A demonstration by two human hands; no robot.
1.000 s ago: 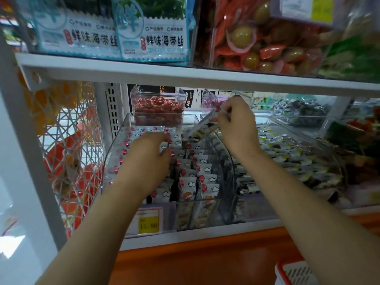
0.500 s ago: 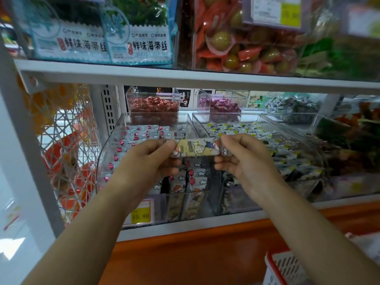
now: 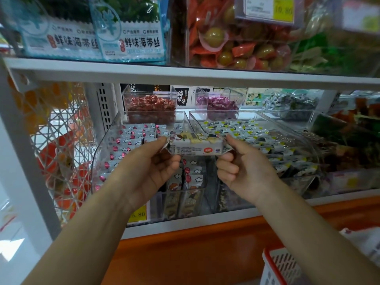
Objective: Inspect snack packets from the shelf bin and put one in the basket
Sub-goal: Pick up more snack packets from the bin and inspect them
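A small rectangular snack packet (image 3: 196,145), white and yellow with printed text on its lower face, is stretched level between both hands in front of the shelf. My left hand (image 3: 150,167) pinches its left end and my right hand (image 3: 242,169) pinches its right end. Just behind and below it stands the clear shelf bin (image 3: 107,145) filled with several like packets bearing red dots and clouds. The red-rimmed white basket (image 3: 275,266) shows at the bottom right, below my right forearm.
A second clear bin (image 3: 287,140) of yellow-and-black packets sits to the right. Small tubs of red (image 3: 151,105) and purple (image 3: 220,103) sweets stand behind. The white upper shelf (image 3: 185,74) overhangs the bins. A wire rack (image 3: 59,153) flanks the left.
My right hand came down from the back of the bin and my left hand came out of it. Both now hold one packet by its ends, turned so its printed underside faces me.
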